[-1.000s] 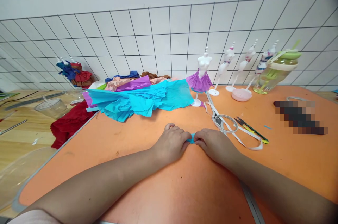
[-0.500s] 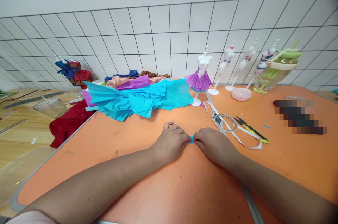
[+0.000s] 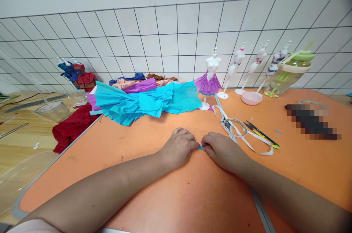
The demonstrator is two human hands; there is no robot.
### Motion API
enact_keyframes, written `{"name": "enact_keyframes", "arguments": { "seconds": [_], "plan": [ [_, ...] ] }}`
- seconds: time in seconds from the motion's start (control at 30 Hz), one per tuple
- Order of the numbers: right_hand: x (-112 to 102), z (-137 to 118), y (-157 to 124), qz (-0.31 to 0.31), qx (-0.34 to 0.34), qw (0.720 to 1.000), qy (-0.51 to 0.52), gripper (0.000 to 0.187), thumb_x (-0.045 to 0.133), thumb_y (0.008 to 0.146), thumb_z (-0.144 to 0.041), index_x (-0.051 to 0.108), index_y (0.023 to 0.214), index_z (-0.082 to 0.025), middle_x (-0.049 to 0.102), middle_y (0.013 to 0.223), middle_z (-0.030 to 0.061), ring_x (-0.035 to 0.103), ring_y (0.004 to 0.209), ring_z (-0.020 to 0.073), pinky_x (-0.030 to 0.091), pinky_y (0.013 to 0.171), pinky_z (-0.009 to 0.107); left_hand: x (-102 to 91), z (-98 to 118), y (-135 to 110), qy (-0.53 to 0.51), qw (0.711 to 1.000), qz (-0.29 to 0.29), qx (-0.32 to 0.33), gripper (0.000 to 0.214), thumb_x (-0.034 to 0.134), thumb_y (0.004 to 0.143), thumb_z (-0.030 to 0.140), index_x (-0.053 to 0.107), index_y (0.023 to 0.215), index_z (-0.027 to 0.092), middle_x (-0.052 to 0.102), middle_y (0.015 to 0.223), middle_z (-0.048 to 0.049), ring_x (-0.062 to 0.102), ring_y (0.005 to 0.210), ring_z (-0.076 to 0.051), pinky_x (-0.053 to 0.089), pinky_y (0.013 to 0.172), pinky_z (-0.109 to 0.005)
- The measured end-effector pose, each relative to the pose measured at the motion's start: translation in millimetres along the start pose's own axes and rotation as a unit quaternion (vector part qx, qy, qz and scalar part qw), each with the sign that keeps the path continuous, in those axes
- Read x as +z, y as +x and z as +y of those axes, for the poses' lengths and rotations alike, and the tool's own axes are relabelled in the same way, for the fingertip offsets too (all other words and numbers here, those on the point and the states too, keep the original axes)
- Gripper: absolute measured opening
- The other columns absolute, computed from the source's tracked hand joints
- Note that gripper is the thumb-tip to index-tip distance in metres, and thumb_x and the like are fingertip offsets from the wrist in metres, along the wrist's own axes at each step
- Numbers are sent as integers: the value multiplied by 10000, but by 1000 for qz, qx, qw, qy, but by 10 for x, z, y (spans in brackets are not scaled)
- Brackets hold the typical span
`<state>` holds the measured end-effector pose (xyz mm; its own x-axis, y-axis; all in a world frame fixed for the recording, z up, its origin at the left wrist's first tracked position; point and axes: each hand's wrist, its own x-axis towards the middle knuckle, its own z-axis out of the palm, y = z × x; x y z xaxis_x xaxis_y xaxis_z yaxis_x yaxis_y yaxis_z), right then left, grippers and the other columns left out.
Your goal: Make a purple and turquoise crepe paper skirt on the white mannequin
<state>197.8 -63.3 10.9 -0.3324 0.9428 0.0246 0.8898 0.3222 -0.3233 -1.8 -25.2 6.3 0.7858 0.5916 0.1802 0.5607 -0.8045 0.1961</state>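
Note:
Between my fingertips is a small blue paper piece (image 3: pixel 201 147), mostly hidden. My left hand (image 3: pixel 180 148) pinches its left end with the thumb and fingers closed. On the other end, my right hand (image 3: pixel 220 150) is closed in a pinch too. Both hands rest low over the orange table (image 3: pixel 154 196). Beyond them lies a heap of crinkled turquoise crepe paper (image 3: pixel 148 101). A white mini mannequin (image 3: pixel 213 65) in a purple paper skirt (image 3: pixel 208 83) stands behind my hands.
To the right lie a roll of tape (image 3: pixel 235 127), a white ribbon (image 3: pixel 258 148) and a black-yellow cutter (image 3: pixel 264 136). Several more mannequins, a pink bowl (image 3: pixel 251 97) and a green-lidded bottle (image 3: pixel 288 73) stand along the wall. Red crepe paper (image 3: pixel 71 126) lies at the left.
Less of the blue piece shows between my fingertips. My left fingers have curled in slightly; both hands stay in nearly the same place.

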Motion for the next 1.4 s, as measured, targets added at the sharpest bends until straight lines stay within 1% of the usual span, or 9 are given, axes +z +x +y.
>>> {"name": "enact_keyframes", "arguments": {
  "seconds": [0.1, 0.43, 0.53, 0.6, 0.77, 0.97, 1.13, 1.23, 1.4],
  "plan": [
    [-14, 21, -12, -3, -15, 1000, 7, 212, 486, 894, -216, 663, 1009, -241, 643, 964, 18, 588, 882, 158, 331, 660, 258, 16, -35, -10, -10, 1000, 3, 12, 257, 507, 929, 232, 712, 1058, 319, 678, 927, -28, 535, 957, -187, 348, 874, -360],
    [1, 47, 4, -17, 26, 1000, 6, 149, 507, 889, -213, 647, 839, -213, 632, 878, -1, 586, 769, 131, 306, 598, 253, -25, -8, -9, -43, 999, 4, -10, 232, 496, 936, 278, 707, 1031, 269, 674, 912, -43, 555, 938, -191, 383, 861, -357],
    [2, 87, 6, 0, 13, 999, -40, 206, 459, 941, -247, 654, 884, -212, 635, 902, 15, 589, 760, 144, 301, 594, 265, -58, -19, -13, -95, 990, 76, -68, 329, 532, 910, 417, 629, 1152, 217, 647, 1016, -68, 545, 998, -205, 405, 882, -356],
    [-26, 104, 2, 30, 12, 998, -61, 243, 430, 966, -271, 661, 915, -215, 639, 930, 21, 599, 791, 153, 311, 607, 267, -79, -45, -1, -123, 976, 111, -140, 381, 519, 893, 508, 642, 1080, 200, 642, 1032, -70, 542, 1010, -217, 401, 887, -374],
    [-69, 92, -25, 72, 0, 993, -94, 283, 399, 989, -318, 671, 977, -244, 647, 971, 26, 609, 852, 160, 324, 626, 266, -51, -87, 60, -184, 955, 66, -221, 327, 538, 883, 485, 696, 782, 217, 676, 914, -25, 563, 995, -221, 356, 886, -399],
    [-32, 71, -19, 57, -8, 989, -136, 316, 369, 1001, -337, 669, 973, -242, 642, 938, 33, 600, 784, 161, 248, 550, 283, 8, 0, 29, -187, 964, 95, -163, 131, 660, 805, 330, 652, 802, 200, 669, 912, -9, 575, 959, -190, 370, 895, -367],
    [-36, 59, -49, 50, -28, 988, -142, 278, 391, 991, -294, 659, 959, -226, 631, 904, 45, 588, 799, 161, 250, 561, 284, -81, 54, -34, -111, 973, 153, -132, 418, 639, 818, 486, 602, 1178, 275, 594, 1193, -58, 465, 1189, -255, 313, 1006, -447],
    [7, -2, -92, 63, -61, 986, -143, 254, 398, 977, -240, 649, 939, -229, 626, 870, 33, 574, 744, 146, 222, 536, 292, -81, 101, -53, -37, 987, 138, -73, 382, 670, 778, 537, 673, 1084, 310, 577, 1257, -47, 382, 1291, -304, 187, 1076, -520],
    [77, -66, -119, 85, -77, 982, -153, 216, 437, 953, -213, 641, 883, -214, 626, 808, 20, 564, 696, 146, 185, 508, 292, -3, 135, -73, 33, 985, 170, -28, 210, 577, 878, 460, 718, 950, 322, 599, 1263, -4, 381, 1324, -283, 105, 1091, -534]
  ]
}}
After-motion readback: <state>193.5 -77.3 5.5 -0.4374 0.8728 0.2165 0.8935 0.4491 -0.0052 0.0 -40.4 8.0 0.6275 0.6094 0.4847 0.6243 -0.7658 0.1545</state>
